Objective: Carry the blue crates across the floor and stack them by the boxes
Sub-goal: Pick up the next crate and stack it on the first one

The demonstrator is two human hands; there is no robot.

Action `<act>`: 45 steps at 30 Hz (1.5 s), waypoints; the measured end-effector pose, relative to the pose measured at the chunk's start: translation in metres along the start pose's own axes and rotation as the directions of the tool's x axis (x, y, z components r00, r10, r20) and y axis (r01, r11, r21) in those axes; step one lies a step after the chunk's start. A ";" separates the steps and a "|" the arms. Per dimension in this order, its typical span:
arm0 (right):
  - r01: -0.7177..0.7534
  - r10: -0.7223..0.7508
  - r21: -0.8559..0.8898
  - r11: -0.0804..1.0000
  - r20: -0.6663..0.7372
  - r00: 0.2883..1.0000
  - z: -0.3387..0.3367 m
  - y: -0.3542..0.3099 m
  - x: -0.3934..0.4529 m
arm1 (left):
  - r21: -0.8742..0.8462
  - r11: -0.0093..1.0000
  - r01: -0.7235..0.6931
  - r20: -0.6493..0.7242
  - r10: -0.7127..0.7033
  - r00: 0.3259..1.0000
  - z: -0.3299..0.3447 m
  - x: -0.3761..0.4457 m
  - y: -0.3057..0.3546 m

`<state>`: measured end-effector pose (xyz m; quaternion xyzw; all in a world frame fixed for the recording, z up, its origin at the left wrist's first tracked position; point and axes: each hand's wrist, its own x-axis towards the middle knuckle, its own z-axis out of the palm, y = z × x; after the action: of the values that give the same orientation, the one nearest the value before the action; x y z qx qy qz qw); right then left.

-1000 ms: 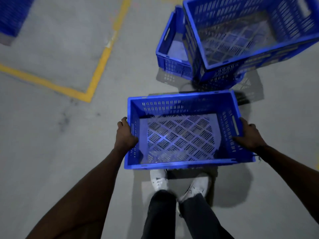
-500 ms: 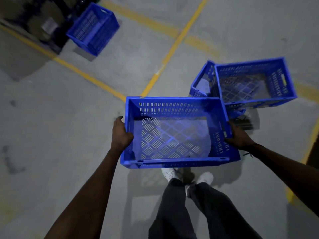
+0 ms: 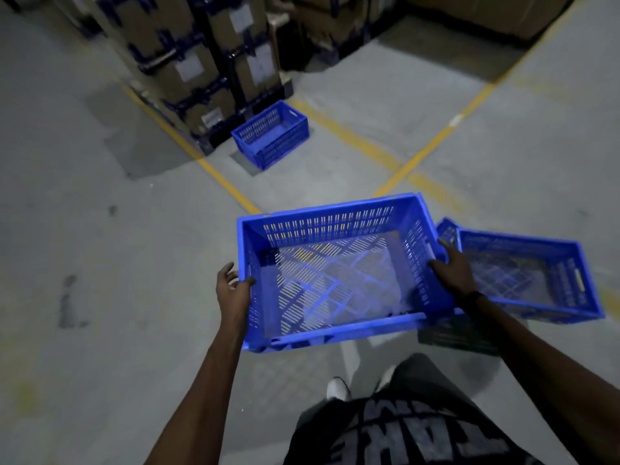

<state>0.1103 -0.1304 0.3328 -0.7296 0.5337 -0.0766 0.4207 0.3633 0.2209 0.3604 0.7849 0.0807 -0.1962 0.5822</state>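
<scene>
I hold an empty blue slatted crate (image 3: 339, 330) in front of me, lifted off the floor. My left hand (image 3: 232, 290) grips its left rim and my right hand (image 3: 451, 268) grips its right side. A second blue crate (image 3: 536, 307) sits tilted on other crates at my right. Far ahead, a third blue crate (image 3: 273, 134) stands on the floor beside stacked cardboard boxes (image 3: 201, 62).
Yellow floor lines (image 3: 432, 146) cross the grey concrete between me and the boxes. More cardboard boxes (image 3: 335, 21) stand at the back. My legs and white shoes (image 3: 339, 389) show below the held crate.
The view has swung up and left: the boxes and the far crate have come into view ahead, and the crate pile has slid to my right. Both hands keep their hold.
</scene>
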 end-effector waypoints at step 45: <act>0.350 -0.364 0.150 0.925 0.077 0.928 0.128 -0.499 0.614 | -0.335 0.934 0.122 -0.234 -0.208 0.950 0.222 0.522 0.279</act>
<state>0.7954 -0.5422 0.3913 -0.7878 0.3628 -0.1496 0.4748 0.8899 -0.1287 0.3427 0.6908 0.2546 -0.1224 0.6655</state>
